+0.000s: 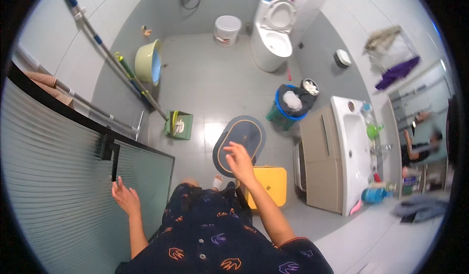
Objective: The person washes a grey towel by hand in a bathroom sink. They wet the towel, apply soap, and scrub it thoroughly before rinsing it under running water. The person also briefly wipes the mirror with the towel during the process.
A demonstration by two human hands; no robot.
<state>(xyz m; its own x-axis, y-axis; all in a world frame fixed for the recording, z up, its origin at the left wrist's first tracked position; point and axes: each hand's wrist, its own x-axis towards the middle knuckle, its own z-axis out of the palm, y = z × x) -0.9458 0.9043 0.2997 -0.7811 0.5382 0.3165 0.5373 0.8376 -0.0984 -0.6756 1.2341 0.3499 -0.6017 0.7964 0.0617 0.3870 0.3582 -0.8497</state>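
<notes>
One left hand (127,199), loosely open by the lower tip of the black lever handle (115,164) (contact unclear) on the ribbed-glass door (58,181); right hand (240,162) empty, half-curled above oval gray mat (248,131).

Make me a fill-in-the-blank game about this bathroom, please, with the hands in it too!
1. The left hand is close to the black ____ of the glass door.
2. The right hand is holding ____.
3. The colour of the stool is ____.
4. The bin is lined with a ____ bag.

Missing words: handle; nothing; yellow; black.
</notes>
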